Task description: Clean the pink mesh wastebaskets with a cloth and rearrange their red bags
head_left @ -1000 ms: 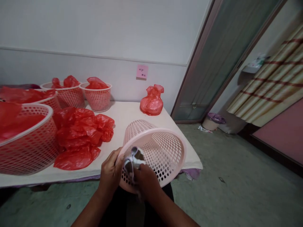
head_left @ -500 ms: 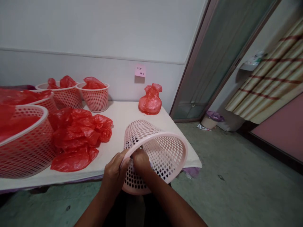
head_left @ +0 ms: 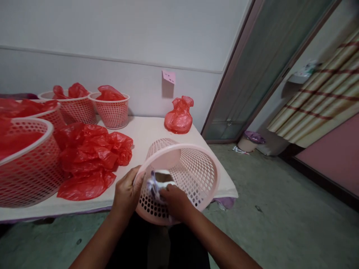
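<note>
A pale pink perforated plastic basket (head_left: 193, 164) is tipped on its side, its mouth facing me, at the front edge of the white-covered table (head_left: 146, 127). My left hand (head_left: 127, 188) is closed on the left of its rim, thumb on the inner side. Inside the mouth, my right hand (head_left: 175, 200) grips a white and purple cloth (head_left: 158, 185), which is blurred by motion. Left of the basket lies a crumpled heap of red plastic bags (head_left: 92, 157).
Several pink baskets (head_left: 112, 112) with red bags in them stand on the left. A tied red bag (head_left: 179, 116) sits near the wall, below a pink note (head_left: 168, 77). On the floor to the right is a bin (head_left: 249, 141) beside a sliding door (head_left: 232, 86).
My right hand has drawn back toward the basket's mouth, bringing the cloth into sight. The basket has turned its opening more toward me, and my left hand has shifted slightly left with it.
</note>
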Demonstrator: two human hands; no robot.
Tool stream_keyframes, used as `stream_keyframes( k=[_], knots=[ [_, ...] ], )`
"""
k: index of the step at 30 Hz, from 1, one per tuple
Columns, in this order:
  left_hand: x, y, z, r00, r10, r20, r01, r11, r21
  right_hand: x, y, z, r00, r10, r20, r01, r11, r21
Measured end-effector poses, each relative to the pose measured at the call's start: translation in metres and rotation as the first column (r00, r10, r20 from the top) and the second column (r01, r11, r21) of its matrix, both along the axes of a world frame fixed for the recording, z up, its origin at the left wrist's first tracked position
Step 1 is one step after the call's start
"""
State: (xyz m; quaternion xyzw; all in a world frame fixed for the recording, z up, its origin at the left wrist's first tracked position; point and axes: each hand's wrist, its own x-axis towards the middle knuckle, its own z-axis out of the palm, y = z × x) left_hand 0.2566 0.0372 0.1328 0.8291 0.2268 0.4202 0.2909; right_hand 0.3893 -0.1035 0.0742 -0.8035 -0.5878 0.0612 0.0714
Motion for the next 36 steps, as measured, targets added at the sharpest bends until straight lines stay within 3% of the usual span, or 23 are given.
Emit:
stream_keyframes(
  k=[3,5,10,13,16,18,21,25,28,32,36],
  knots=[
    [0.0,0.009,0.005,0.999,0.048,-0.007,-0.048,0.994,-0.101,-0.021,-0.037,0.017,0.992,0.109,-0.065,-0.107,0.994,0.032],
    [0.002,0.011,0.008,0.999,0.054,0.003,-0.053,0.99,-0.134,-0.031,-0.052,0.019,0.994,0.111,-0.007,-0.111,0.991,0.069],
    [0.012,0.007,0.015,1.0,0.007,-0.005,-0.008,0.984,-0.177,-0.036,-0.055,-0.014,0.978,-0.008,0.21,-0.019,0.992,0.123],
    [0.013,0.005,0.018,1.0,-0.005,-0.019,0.002,0.985,-0.175,-0.033,-0.048,-0.035,0.972,0.023,0.236,-0.062,0.985,0.161],
    [0.008,0.001,0.013,0.999,0.048,0.009,-0.044,0.971,-0.235,-0.038,-0.041,-0.035,0.966,0.064,0.252,-0.133,0.955,0.266],
    [0.002,-0.006,0.005,0.998,0.064,0.016,-0.056,0.945,-0.321,-0.044,-0.035,-0.022,0.98,0.051,0.194,-0.119,0.926,0.357],
    [-0.006,-0.027,-0.01,0.998,0.063,0.005,-0.054,0.891,-0.451,-0.055,-0.022,0.003,0.998,0.011,-0.061,0.02,0.875,0.483],
    [-0.012,-0.043,-0.024,0.991,0.133,0.031,-0.102,0.871,-0.48,-0.068,-0.009,0.018,0.929,0.096,-0.357,0.145,0.793,0.592],
    [-0.013,-0.033,-0.024,0.989,0.14,0.051,-0.106,0.902,-0.418,-0.069,-0.008,0.008,0.926,0.104,-0.364,0.103,0.857,0.505],
    [-0.012,-0.017,-0.021,0.977,0.168,0.135,-0.11,0.928,-0.356,-0.047,-0.016,-0.004,0.998,-0.042,-0.053,0.052,0.975,0.216],
    [-0.008,-0.018,-0.018,0.983,0.125,0.136,-0.074,0.942,-0.328,-0.012,-0.018,-0.002,0.974,-0.172,0.147,0.18,0.983,-0.041]
  ],
)
